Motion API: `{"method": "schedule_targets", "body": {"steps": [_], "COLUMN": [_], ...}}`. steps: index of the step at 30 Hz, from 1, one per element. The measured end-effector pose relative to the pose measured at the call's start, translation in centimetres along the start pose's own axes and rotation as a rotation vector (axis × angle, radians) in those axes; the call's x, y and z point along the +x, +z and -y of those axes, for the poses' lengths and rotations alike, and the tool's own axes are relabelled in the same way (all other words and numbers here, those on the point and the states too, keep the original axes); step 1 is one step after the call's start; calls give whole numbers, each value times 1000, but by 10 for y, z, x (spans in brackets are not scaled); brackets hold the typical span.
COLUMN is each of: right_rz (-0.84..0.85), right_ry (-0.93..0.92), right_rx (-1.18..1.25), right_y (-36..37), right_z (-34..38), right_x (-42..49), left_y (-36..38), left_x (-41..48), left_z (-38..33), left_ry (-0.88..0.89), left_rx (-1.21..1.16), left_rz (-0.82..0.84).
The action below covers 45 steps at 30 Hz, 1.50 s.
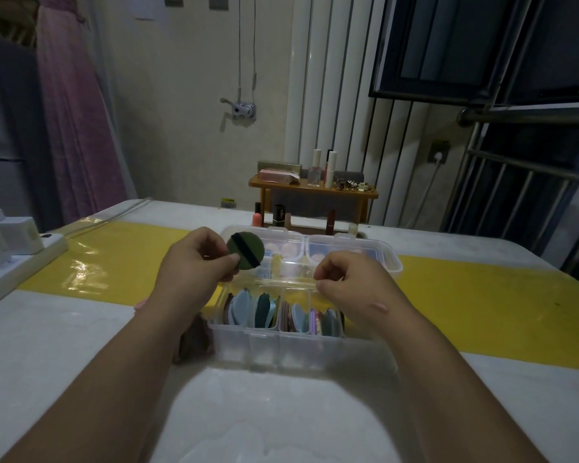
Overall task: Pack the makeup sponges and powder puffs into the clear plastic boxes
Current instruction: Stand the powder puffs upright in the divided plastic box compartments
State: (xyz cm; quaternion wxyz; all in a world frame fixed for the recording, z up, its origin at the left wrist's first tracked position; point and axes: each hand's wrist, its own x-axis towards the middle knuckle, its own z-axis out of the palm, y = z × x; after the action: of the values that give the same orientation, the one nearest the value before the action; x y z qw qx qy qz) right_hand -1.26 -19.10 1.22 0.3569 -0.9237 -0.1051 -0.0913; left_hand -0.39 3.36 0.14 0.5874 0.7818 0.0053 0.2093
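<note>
White, with a yellow strip running across it, the surface carried everything. On it sat the near clear box, my landmark, lid off. Its compartments were already well filled with powder puffs standing on edge, in blue, dark green, brown and pink. Touching its far side was a second clear box with pale round sponges showing dimly through the plastic.

My left hand hung above the near box's far left corner. Its fingers pinched a green puff by the lower left edge, flat face toward me. My right hand hovered over the far rim toward the right. Those fingers were curled close together at the rim, and I could not tell whether they held anything.

The left compartments lay just below the puff and toward me, so the left hand was the nearer one. The puff's black strap ran slantwise, upper left to lower right. I judged it would need tipping edge-down to slide in beside the others.

A brown puff lay against the box's left wall. Behind the second box stood a dark tube with gold lettering too small to read.
</note>
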Motion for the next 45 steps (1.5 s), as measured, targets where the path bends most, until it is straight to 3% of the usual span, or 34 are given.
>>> {"method": "schedule_targets", "body": {"steps": [8, 16, 22, 29, 39, 45], "right_rz": [103, 32, -146, -277, 10, 71], "right_ry": [-92, -144, -112, -8, 150, 168], "right_rx": [254, 221, 271, 106, -89, -185], "right_y": [1, 1, -15, -26, -27, -27], "right_z": [11, 11, 6, -4, -6, 0], "right_x": [-6, -5, -5, -1, -2, -4], "left_y": [10, 12, 12, 12, 11, 10], "left_x": [-9, -11, -8, -4, -2, -2], "left_z": [-4, -2, 4, 10, 12, 11], "left_ry": [146, 179, 246, 163, 128, 126], "left_rx": [39, 85, 212, 240, 251, 259], "left_rz": [197, 291, 211, 117, 108, 88]}}
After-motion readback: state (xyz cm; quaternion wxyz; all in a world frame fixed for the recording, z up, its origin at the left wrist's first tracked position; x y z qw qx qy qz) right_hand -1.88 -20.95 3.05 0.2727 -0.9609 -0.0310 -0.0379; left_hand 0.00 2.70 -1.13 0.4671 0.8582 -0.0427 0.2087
